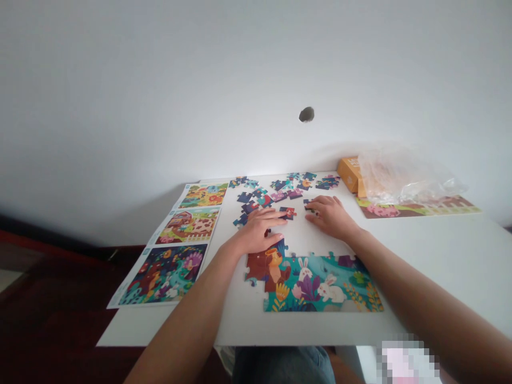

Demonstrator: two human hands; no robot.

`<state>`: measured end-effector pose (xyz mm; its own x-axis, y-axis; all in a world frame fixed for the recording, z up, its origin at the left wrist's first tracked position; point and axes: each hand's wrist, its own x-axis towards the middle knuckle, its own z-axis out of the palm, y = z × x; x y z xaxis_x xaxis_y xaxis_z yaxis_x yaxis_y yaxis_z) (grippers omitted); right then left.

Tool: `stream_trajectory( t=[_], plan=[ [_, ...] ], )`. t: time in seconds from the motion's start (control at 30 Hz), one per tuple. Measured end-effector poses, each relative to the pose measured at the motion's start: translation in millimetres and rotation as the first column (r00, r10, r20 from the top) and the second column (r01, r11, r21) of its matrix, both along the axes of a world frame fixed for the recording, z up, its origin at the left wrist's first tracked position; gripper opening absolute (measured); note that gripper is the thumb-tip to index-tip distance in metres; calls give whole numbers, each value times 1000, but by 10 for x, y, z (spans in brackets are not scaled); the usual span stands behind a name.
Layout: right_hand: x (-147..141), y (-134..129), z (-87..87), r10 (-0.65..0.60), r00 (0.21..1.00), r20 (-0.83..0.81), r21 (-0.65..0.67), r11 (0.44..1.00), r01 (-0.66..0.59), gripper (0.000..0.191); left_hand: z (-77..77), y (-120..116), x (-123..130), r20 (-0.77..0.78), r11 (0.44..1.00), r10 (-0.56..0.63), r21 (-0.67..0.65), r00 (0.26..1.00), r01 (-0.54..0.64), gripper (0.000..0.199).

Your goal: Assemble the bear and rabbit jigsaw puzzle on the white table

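My left hand (262, 230) lies over loose puzzle pieces, just above the brown upper-left part of the joined puzzle (320, 285); its fingers are spread and point right. A loose piece with red on it (288, 213) lies at its fingertips. My right hand (330, 216) is closed on a dark puzzle piece (308, 204), which is partly hidden by the fingers. The joined section shows white rabbits, purple leaves and a brown animal. More loose pieces (279, 196) are scattered behind my hands.
A reference sheet with three pictures (164, 274) lies at the left. At the back right are an orange box (349, 175), a clear plastic bag (408, 178) and a farm-scene puzzle strip (420, 207). A wall rises behind the white table (452, 261).
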<state>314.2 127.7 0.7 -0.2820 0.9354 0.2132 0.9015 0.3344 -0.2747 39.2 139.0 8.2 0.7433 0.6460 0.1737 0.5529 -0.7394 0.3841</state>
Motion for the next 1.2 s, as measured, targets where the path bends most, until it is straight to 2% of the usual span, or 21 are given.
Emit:
stream_trajectory(
  t=[0.17, 0.23, 0.3, 0.37, 0.4, 0.5, 0.57, 0.63, 0.73, 0.8, 0.9, 0.93, 1.0, 1.1, 1.2],
  plan=[
    [71, 25, -1, -288, 956, 59, 55, 957, 285, 26, 14, -38, 24, -24, 998, -56, -43, 998, 55, 41],
    [90, 31, -18, -311, 949, 47, 83, 948, 306, 25, 10, -41, 29, -19, 998, -57, -40, 998, 56, 40],
    [77, 22, -22, -204, 979, 16, 100, 974, 201, 32, -2, -32, 32, -10, 999, -44, -30, 999, 43, 39],
    [19, -15, -3, 5, 1000, -2, 83, 997, -5, 40, -19, -19, 34, 6, 999, -35, -23, 999, 35, 37],
    [-24, -46, 14, 123, 992, -2, 56, 991, -122, 44, -28, -12, 36, 17, 999, -33, -23, 999, 33, 36],
    [-169, -154, 74, 394, 919, -25, -62, 917, -395, 52, -59, 8, 43, 75, 999, -35, -13, 997, 36, 32],
    [-235, -209, 102, 453, 891, -42, -99, 885, -455, 53, -79, 24, 45, 130, 999, -36, 8, 991, 35, 31],
    [-256, -228, 112, 435, 900, -40, -109, 893, -437, 49, -93, 44, 40, 182, 999, -17, 42, 983, 9, 30],
    [-227, -202, 105, 323, 946, -17, -83, 943, -323, 35, -99, 82, 5, 214, 987, 83, 116, 973, -110, 27],
    [-196, -169, 104, 195, 981, -2, -45, 980, -195, 26, -105, 108, -34, 203, 955, 214, 162, 956, -248, 26],
    [-149, -131, 124, -68, 998, 12, 14, 998, 68, 29, -136, 141, -99, 166, 865, 441, 182, 882, -467, 31],
    [-133, -124, 132, -146, 989, 22, 27, 989, 145, 31, -153, 151, -117, 154, 843, 487, 174, 860, -509, 34],
    [-102, -116, 137, -239, 970, 46, 46, 971, 237, 31, -191, 172, -143, 133, 837, 511, 151, 850, -527, 40],
    [-77, -114, 102, -197, 980, 30, 72, 978, 194, 27, -244, 206, -157, 118, 867, 460, 153, 880, -474, 44],
    [-96, -120, 34, -17, 999, 27, 67, 998, 15, 33, -272, 228, -147, 131, 892, 403, 166, 906, -421, 44]
  ],
)
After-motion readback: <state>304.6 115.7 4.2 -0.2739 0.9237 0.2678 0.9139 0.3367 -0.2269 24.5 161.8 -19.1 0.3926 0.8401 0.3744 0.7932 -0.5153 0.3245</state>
